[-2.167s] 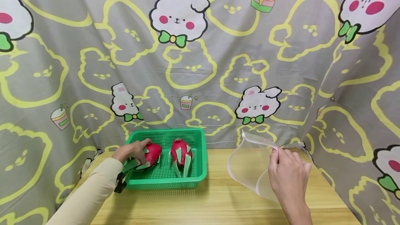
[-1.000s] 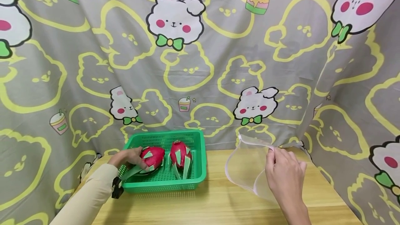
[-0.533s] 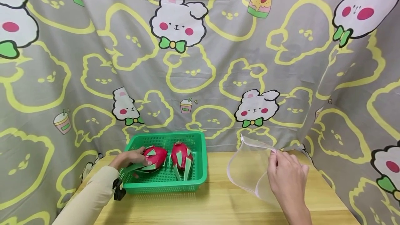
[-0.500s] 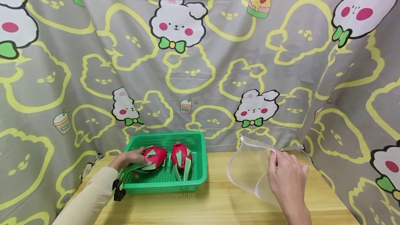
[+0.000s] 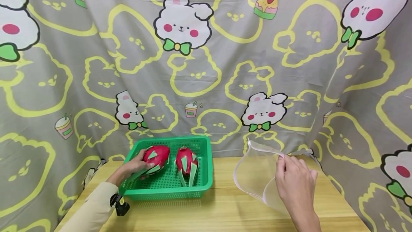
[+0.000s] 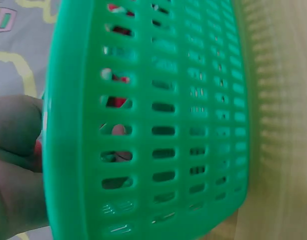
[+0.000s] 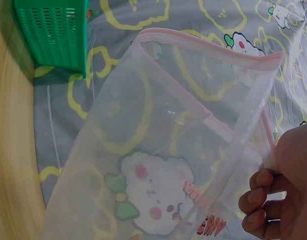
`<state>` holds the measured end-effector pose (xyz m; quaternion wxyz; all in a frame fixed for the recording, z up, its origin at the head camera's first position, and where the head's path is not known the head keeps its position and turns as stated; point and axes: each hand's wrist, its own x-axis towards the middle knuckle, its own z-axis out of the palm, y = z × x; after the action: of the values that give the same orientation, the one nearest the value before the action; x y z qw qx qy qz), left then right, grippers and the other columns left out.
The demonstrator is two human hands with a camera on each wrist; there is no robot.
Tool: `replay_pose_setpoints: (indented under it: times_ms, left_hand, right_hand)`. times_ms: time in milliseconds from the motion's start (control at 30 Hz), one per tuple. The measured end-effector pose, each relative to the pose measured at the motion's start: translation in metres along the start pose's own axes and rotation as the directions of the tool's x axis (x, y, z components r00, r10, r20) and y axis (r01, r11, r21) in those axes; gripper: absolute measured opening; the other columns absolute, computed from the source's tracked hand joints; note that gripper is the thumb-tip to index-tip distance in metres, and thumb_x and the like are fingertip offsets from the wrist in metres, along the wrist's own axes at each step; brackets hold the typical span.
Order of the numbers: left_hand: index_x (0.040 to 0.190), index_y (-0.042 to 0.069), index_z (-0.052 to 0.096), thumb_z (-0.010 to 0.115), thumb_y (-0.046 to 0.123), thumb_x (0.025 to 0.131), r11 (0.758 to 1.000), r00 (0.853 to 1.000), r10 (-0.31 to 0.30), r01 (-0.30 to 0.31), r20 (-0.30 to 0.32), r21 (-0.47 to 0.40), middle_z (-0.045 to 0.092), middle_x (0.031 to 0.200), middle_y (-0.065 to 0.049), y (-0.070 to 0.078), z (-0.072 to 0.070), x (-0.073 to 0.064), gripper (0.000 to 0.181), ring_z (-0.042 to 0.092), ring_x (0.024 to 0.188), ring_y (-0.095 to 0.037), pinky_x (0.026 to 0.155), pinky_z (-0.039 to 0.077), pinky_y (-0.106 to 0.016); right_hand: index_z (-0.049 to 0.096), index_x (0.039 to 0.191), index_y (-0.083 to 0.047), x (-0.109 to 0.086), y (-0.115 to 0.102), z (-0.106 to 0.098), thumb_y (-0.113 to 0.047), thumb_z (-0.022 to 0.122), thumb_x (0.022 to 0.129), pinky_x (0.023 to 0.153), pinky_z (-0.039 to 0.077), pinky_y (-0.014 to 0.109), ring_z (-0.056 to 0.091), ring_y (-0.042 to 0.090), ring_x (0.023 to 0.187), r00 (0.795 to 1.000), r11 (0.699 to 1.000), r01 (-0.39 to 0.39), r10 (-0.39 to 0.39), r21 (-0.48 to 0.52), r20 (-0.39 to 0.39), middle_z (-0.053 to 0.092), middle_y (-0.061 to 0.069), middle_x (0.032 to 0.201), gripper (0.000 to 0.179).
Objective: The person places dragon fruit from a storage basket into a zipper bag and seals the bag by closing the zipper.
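Note:
My left hand (image 5: 136, 164) grips a red dragon fruit (image 5: 158, 155) with green scales, from its left side, over the left part of a green plastic basket (image 5: 167, 191). A second dragon fruit (image 5: 186, 165) lies beside it in the basket, its long green tips towards me. In the left wrist view the basket's slotted wall (image 6: 143, 117) hides the fingers and most of the fruit. To the right, my right hand (image 5: 297, 183) pinches the edge of a see-through mesh zip bag (image 5: 254, 174). The right wrist view shows the bag's pink-trimmed mouth (image 7: 208, 47) spread apart.
Basket and bag are at a wooden table (image 5: 225, 210). A grey curtain (image 5: 206, 81) with cartoon rabbits hangs close behind and along both sides. A black wrist device (image 5: 120, 205) sits on my left sleeve, near the basket's front left corner.
My left hand has shifted its hold on the left dragon fruit, which now sits slightly higher and further left. The right hand and bag have hardly moved.

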<state>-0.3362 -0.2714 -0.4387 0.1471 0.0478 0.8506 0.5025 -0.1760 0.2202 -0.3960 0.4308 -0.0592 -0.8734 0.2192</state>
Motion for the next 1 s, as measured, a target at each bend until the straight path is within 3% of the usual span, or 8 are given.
replay_pose_setpoints:
  times_ms: [133, 433, 567, 667, 767, 867, 967, 1000]
  left_hand:
    - [0.158, 0.004, -0.001, 0.060, 0.007, 0.103, 0.992, 1.000, 0.012, -0.015, -0.025, -0.123, 0.024, 0.142, -0.039, 0.000, 0.002, -0.001, 0.082, 0.065, 0.094, -0.045, 0.063, 0.057, -0.047]
    - [0.163, 0.018, -0.007, 0.065, 0.007, 0.100, 0.958, 0.993, -0.018, -0.015, -0.114, -0.286, 0.019, 0.149, -0.040, -0.002, -0.001, -0.004, 0.096, 0.070, 0.090, -0.040, 0.067, 0.057, -0.042]
    - [0.162, 0.019, -0.012, 0.069, 0.005, 0.096, 0.936, 0.987, 0.005, -0.062, -0.163, -0.346, 0.012, 0.155, -0.037, 0.003, 0.003, -0.006, 0.106, 0.063, 0.093, -0.026, 0.067, 0.057, -0.038]
    - [0.161, 0.018, -0.017, 0.070, 0.002, 0.094, 0.909, 0.978, 0.009, -0.095, -0.208, -0.406, 0.008, 0.160, -0.035, 0.008, 0.006, -0.007, 0.111, 0.055, 0.106, -0.028, 0.066, 0.056, -0.035]
    - [0.163, 0.014, -0.013, 0.070, 0.001, 0.094, 0.881, 0.975, -0.001, -0.104, -0.221, -0.461, 0.009, 0.163, -0.029, 0.011, 0.010, -0.008, 0.108, 0.043, 0.127, -0.034, 0.085, 0.055, -0.038]
    - [0.164, 0.010, -0.004, 0.070, 0.002, 0.094, 0.843, 0.978, -0.013, -0.100, -0.206, -0.528, 0.011, 0.166, -0.023, 0.012, 0.015, -0.009, 0.102, 0.023, 0.147, -0.037, 0.113, 0.035, -0.047]
    - [0.164, 0.010, -0.003, 0.071, 0.001, 0.093, 0.796, 0.979, -0.020, -0.107, -0.202, -0.596, 0.007, 0.167, -0.020, 0.012, 0.018, -0.010, 0.103, 0.005, 0.153, -0.035, 0.122, 0.013, -0.051]
    - [0.163, 0.011, -0.005, 0.071, 0.001, 0.093, 0.786, 0.978, -0.025, -0.109, -0.207, -0.609, 0.007, 0.167, -0.020, 0.012, 0.019, -0.011, 0.104, 0.009, 0.153, -0.036, 0.122, 0.017, -0.051]
  right_hand:
    - [0.048, 0.063, -0.014, 0.000, -0.001, -0.001, -0.018, 0.050, 0.105, 0.067, 0.028, 0.051, 0.054, 0.032, 0.070, 1.000, 1.000, -0.006, 0.006, -0.002, 0.004, 0.056, 0.005, 0.066, 0.042]
    - [0.045, 0.063, -0.015, 0.000, -0.004, 0.002, -0.017, 0.049, 0.105, 0.066, 0.028, 0.050, 0.055, 0.032, 0.071, 1.000, 1.000, 0.004, -0.005, 0.004, 0.007, 0.058, 0.006, 0.067, 0.042]
    - [0.044, 0.062, -0.016, 0.000, -0.003, 0.003, -0.015, 0.050, 0.103, 0.065, 0.028, 0.050, 0.055, 0.033, 0.069, 1.000, 1.000, 0.023, -0.022, 0.007, -0.017, 0.056, 0.006, 0.065, 0.042]
    - [0.042, 0.060, -0.016, -0.001, -0.003, 0.004, -0.013, 0.051, 0.102, 0.064, 0.028, 0.049, 0.054, 0.032, 0.067, 0.999, 0.999, 0.035, -0.034, 0.009, -0.034, 0.054, 0.006, 0.063, 0.043]
    - [0.040, 0.060, -0.017, -0.001, -0.002, 0.004, -0.013, 0.051, 0.102, 0.064, 0.027, 0.049, 0.054, 0.031, 0.067, 0.999, 0.999, 0.033, -0.033, 0.008, -0.031, 0.053, 0.004, 0.063, 0.044]
    - [0.039, 0.060, -0.017, -0.001, -0.002, 0.004, -0.013, 0.051, 0.102, 0.064, 0.027, 0.049, 0.053, 0.031, 0.067, 0.999, 1.000, 0.028, -0.028, 0.006, -0.021, 0.052, 0.004, 0.062, 0.044]
    - [0.040, 0.060, -0.017, -0.001, -0.002, 0.003, -0.014, 0.050, 0.103, 0.064, 0.027, 0.048, 0.053, 0.030, 0.067, 1.000, 1.000, 0.024, -0.024, 0.004, -0.013, 0.051, 0.003, 0.062, 0.045]
    - [0.040, 0.060, -0.017, -0.001, -0.002, 0.003, -0.014, 0.050, 0.103, 0.065, 0.027, 0.049, 0.052, 0.030, 0.067, 1.000, 1.000, 0.023, -0.022, 0.004, -0.011, 0.050, 0.003, 0.062, 0.045]
